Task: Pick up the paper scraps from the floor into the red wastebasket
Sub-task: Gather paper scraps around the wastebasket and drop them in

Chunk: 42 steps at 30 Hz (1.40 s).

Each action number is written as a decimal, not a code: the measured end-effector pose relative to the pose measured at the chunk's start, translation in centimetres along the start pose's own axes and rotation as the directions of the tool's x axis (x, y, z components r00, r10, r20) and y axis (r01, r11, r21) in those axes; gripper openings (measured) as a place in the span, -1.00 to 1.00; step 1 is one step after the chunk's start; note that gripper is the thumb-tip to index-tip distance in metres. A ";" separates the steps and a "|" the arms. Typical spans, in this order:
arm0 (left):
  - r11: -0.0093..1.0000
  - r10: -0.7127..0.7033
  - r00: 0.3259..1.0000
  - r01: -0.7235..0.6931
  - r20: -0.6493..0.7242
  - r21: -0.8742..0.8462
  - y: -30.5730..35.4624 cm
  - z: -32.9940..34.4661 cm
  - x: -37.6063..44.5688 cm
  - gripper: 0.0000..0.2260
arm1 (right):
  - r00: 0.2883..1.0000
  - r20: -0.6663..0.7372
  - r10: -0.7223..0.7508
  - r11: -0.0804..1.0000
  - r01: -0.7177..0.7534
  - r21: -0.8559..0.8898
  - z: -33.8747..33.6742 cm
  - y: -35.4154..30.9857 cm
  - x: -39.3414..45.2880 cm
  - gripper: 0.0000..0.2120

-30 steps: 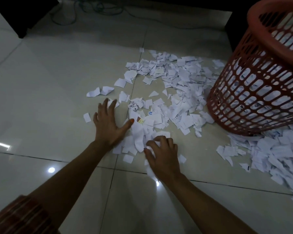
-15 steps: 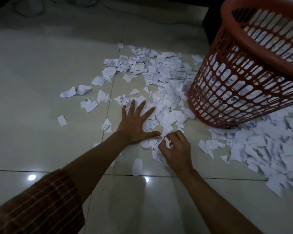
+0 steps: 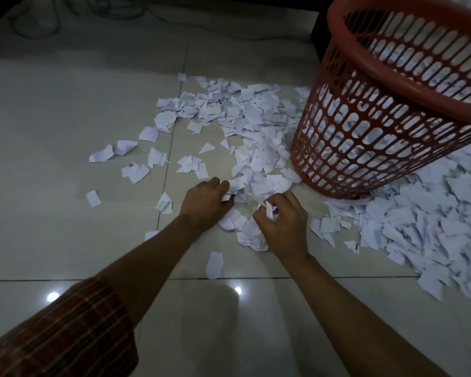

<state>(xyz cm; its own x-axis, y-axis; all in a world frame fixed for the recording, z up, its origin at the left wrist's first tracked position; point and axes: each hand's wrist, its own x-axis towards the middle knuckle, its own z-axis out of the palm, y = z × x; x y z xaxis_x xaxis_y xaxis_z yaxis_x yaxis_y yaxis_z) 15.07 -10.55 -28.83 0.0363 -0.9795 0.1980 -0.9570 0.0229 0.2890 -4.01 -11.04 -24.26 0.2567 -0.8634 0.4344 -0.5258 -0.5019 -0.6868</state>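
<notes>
Step in hand: gathering. Both hands are down on the floor (image 3: 65, 118) at the near edge of the paper scraps (image 3: 245, 123), raking a handful together.

Left hand (image 3: 206, 202): fingers curled in around a few scraps at the near edge of the pile, knuckles up. Right hand (image 3: 282, 223): pinching a small bunch, one white piece sticking up between thumb and fingers (image 3: 288, 198). How much sits under either palm I can't tell.

Wastebasket (image 3: 386, 126): red plastic lattice, standing on the floor at far right, just right of the hands, looks tilted (may only be the wide lens). White paper shows through the slots, so it's already partly filled.

Next move, my read: close both hands on the gathered bunch, lift, carry right and up over the rim, release. Needs a firm squeeze; loose scraps will shed on the way. The rim sits well above floor level, so a proper lift, not a sweep.

Counts:
- wastebasket: 1
- hands: 2
- scraps: far too many to count; two main spreads, one left of the basket running far, one near right of it (image 3: 419, 227), plus roughly a dozen strays out to the left (image 3: 93, 198)
- cables on the floor at far left (image 3: 65, 20): number unclear, too dark

Progress: early. Most paper is on the floor.
</notes>
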 end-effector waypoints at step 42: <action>0.982 0.042 0.984 -0.073 -0.171 -0.176 26.1 -23.1 21.5 -0.77 | 0.764 0.555 0.329 0.939 -0.203 -0.277 -28.7 1.7 28.1 -0.60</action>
<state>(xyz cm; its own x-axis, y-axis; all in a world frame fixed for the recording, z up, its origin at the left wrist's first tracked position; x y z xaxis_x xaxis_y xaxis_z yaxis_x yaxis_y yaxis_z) -2.44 -26.39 4.57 0.0446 -0.9290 0.3673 -0.8917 0.1287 0.4339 -20.99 -34.61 3.53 0.4733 -0.8536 -0.2177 -0.7707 -0.2815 -0.5717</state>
